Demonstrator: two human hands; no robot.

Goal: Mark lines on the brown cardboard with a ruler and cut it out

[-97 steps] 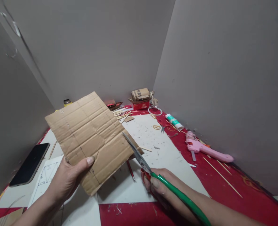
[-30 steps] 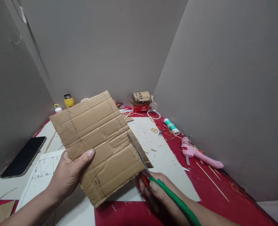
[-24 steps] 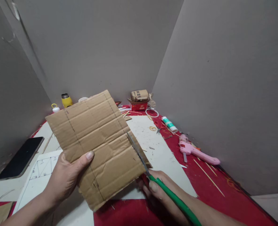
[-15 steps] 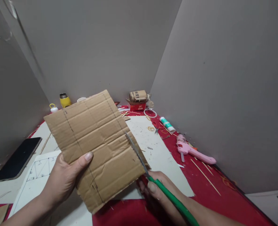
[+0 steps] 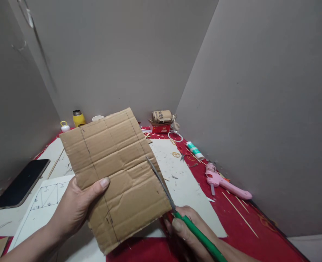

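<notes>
A creased brown cardboard sheet (image 5: 122, 160), marked with dashed pen lines, is tilted up in front of me. My left hand (image 5: 81, 198) grips its left lower edge, thumb on the face and fingers hidden behind. My right hand (image 5: 188, 225) is closed around green-handled scissors (image 5: 195, 229) at the sheet's lower right corner. One blade lies over the front of the cardboard along its right side, its tip close to the right dashed line. The other blade is hidden behind the sheet.
Left of the sheet lie a phone (image 5: 21, 183) and a paper drawing (image 5: 35, 214). At the back stand a yellow bottle (image 5: 79, 119) and a red box (image 5: 161, 128). A pink glue gun (image 5: 227, 183), small red scissors (image 5: 183, 154), a white-green tube (image 5: 195, 150) and thin sticks (image 5: 239, 214) lie to the right.
The view has shifted slightly, so the cardboard and background appear a little lower and to the right. Both hands keep their holds, and the scissors stay at nearly the same place on the sheet.
</notes>
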